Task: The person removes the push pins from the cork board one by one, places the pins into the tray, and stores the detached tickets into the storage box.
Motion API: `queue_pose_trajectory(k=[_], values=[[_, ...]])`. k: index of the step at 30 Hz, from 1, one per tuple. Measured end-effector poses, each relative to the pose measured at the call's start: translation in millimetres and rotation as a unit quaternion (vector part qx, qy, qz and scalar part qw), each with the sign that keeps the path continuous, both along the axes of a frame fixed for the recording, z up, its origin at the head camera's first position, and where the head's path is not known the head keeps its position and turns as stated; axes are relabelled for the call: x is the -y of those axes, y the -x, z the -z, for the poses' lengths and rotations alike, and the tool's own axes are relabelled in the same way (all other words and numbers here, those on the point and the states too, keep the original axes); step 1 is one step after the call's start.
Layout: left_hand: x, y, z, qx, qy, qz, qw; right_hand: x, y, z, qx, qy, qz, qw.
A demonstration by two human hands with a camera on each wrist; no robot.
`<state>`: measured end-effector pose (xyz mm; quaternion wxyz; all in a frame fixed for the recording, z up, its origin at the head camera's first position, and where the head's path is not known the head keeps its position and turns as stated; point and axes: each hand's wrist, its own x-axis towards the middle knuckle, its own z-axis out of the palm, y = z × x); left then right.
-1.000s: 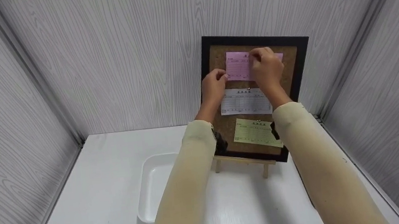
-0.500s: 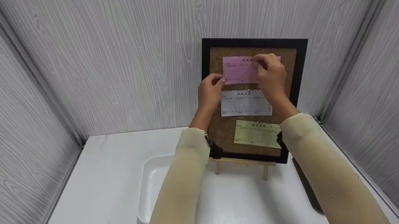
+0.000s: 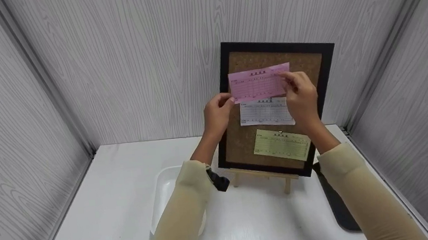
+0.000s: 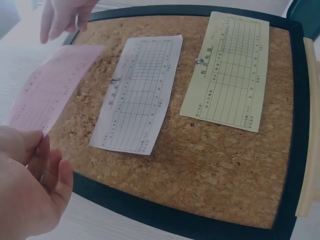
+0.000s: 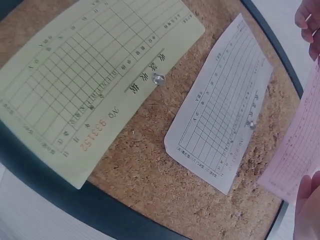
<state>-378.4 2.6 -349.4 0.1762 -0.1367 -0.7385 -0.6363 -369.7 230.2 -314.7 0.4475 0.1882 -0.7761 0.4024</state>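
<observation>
A pink receipt slip (image 3: pixel 256 85) is lifted off the cork board (image 3: pixel 240 145), slightly tilted, overlapping the top of a white receipt slip (image 3: pixel 263 114). My left hand (image 3: pixel 217 113) pinches its lower left corner between thumb and fingers, plainly seen in the left wrist view. My right hand (image 3: pixel 303 94) is at the slip's right end, fingers bent; whether they hold the paper or something small is hidden. Below, a yellow-green receipt slip (image 3: pixel 280 146) hangs from a clear push pin (image 4: pixel 199 61). Another clear push pin (image 4: pixel 115 80) fixes the white slip.
The board has a black frame (image 3: pixel 276 46) and leans on a small wooden easel (image 3: pixel 263 174). A white tray (image 3: pixel 162 193) lies behind my left forearm. A dark flat tray (image 3: pixel 342 210) is beside my right forearm. Wood-grain panels (image 3: pixel 144 63) enclose the white table.
The pink slip has come away from the board, moving down and left, and now tilts the other way. Both hands have moved lower, and the right hand has shifted right along the slip.
</observation>
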Motion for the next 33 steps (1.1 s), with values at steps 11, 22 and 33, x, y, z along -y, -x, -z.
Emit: queue_pose_trajectory(k=[11, 22, 33], values=[[43.7, -45.4, 34.6, 0.052, -0.048, -0.033, 0.9969, -24.0, -39.3, 33.9, -0.022, 0.007, -0.040, 0.999], [88.9, -98.6, 86.6, 0.096, -0.065, -0.091, 0.9892, -60.5, -79.3, 84.0, 0.030, 0.012, 0.009, 0.999], [129.0, -141.0, 134.1, 0.177, -0.049, -0.147, 0.9720, -102.1, -106.2, 133.7, 0.103, 0.051, 0.064, 0.991]])
